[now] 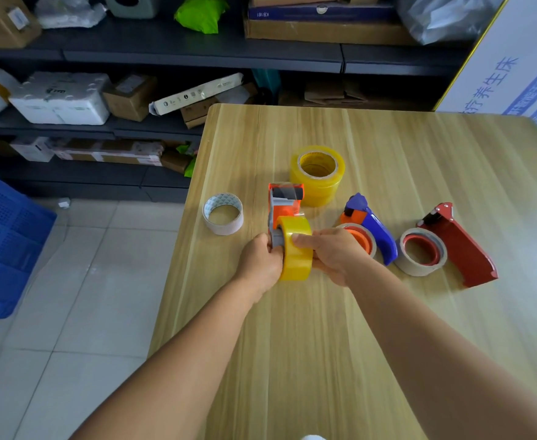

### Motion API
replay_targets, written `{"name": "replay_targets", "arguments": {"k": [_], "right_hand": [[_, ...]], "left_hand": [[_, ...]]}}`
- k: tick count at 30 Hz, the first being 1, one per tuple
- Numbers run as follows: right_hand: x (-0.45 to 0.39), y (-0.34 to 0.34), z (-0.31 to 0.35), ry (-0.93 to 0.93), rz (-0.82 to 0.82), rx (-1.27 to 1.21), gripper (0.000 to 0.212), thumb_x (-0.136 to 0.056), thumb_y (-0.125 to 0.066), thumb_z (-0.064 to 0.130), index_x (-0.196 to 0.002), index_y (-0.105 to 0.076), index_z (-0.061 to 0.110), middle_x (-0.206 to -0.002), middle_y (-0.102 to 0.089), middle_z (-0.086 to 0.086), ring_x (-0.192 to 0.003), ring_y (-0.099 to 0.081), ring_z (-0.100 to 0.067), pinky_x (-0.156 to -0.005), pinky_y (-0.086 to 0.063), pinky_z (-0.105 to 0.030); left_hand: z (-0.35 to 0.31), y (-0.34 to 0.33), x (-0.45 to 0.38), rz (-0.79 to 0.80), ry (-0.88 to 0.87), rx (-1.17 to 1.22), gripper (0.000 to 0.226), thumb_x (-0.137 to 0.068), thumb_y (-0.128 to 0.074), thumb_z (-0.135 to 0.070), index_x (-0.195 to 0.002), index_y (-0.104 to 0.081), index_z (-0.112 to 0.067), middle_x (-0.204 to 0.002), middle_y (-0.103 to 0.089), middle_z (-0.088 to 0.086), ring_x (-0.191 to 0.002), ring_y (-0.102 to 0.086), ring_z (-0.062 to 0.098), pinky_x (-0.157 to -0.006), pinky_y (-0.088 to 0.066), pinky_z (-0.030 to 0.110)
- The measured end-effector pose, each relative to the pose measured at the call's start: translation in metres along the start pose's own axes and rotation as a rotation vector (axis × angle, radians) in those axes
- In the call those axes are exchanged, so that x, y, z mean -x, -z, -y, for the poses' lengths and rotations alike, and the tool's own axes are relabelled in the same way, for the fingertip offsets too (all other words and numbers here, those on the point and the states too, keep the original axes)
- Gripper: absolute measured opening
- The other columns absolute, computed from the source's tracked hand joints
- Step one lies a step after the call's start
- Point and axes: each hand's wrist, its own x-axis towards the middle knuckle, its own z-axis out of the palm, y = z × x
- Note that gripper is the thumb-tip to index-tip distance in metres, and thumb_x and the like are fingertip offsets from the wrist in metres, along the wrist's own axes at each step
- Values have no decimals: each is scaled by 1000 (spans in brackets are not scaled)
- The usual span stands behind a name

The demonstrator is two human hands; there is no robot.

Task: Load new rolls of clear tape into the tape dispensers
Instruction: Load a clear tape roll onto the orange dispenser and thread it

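At frame centre, the left hand (262, 262) and right hand (334, 255) clasp a tape roll (295, 249) on the orange dispenser (284, 204); the blue dispenser (370, 228) and red dispenser (454, 246), right, hold spent cores.

The blue box (321, 14) on the top shelf reads "KB161"; the white board (512, 77) shows "养生床".

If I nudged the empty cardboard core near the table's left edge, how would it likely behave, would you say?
The empty core looks like thin, hollow cardboard, so probably very light and easily crushed. Lying flat on its rim, it should slide rather than roll. It sits near the table edge, so a leftward push might drop it.
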Motion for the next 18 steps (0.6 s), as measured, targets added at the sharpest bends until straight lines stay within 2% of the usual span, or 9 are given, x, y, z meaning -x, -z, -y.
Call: {"name": "replay_targets", "arguments": {"k": [2, 4, 6, 9, 11, 14, 18], "right_hand": [[-2, 0, -2, 1, 12, 51, 36, -75, -80, 29, -94, -53, 12, -101, -62, -4, -101, -62, -22, -93, -53, -41], [-4, 0, -4, -3, 60, 53, 36, -77, -79, 25, -100, -58, 7, -103, -66, -6, -98, -65, -22, -91, -54, -40], [-2, 2, -4, -8, 102, 51, 26, -80, -77, 21, -96, -60, 11, -102, -68, -7, -95, -67, -21, -89, -55, -37], [0, 5, -1, 8, 164, 51, 14, -85, -71, 16, -90, -59, 12, -99, -70, -8, -92, -69, -20, -83, -56, -33], [0, 7, 2, 16, 190, 79, 16, -85, -72, 16, -95, -61, 10, -101, -72, -10, -93, -70, -23, -87, -56, -37], [-2, 6, 4, 35, 165, 127, 20, -84, -73, 20, -99, -64, 11, -105, -72, -12, -100, -69, -26, -92, -54, -44], [-4, 3, 4, 58, 167, 58, 16, -85, -71, 20, -97, -63, 14, -105, -72, -8, -100, -68, -24, -94, -53, -43]], "left_hand": [[1, 0, 0, -18, -25, -67, 17, -94, -46, -18, -97, -59, -6, -90, -65, 9, -77, -56, 22, -65, -44, 31], [2, 2, 0, -31, -46, -121, 15, -95, -45, -17, -94, -57, -8, -84, -61, 4, -73, -53, 19, -59, -41, 29], [3, 2, 0, -36, -57, -137, 15, -96, -43, -17, -93, -55, -8, -81, -58, 2, -71, -51, 18, -56, -39, 28], [0, 2, 1, -66, -46, -143, 22, -98, -40, -19, -77, -45, -15, -70, -49, -1, -62, -44, 14, -51, -32, 27], [-4, 2, 2, -109, -63, -211, 28, -98, -38, -18, -70, -35, -18, -65, -42, -3, -59, -39, 15, -50, -27, 30], [-6, -1, 3, -165, -114, -306, 28, -98, -38, -18, -71, -31, -17, -64, -39, -3, -62, -37, 20, -49, -22, 33], [-7, -3, -1, -151, -55, -251, 19, -98, -38, -21, -82, -39, -11, -69, -42, -2, -65, -40, 19, -50, -27, 32]]}}
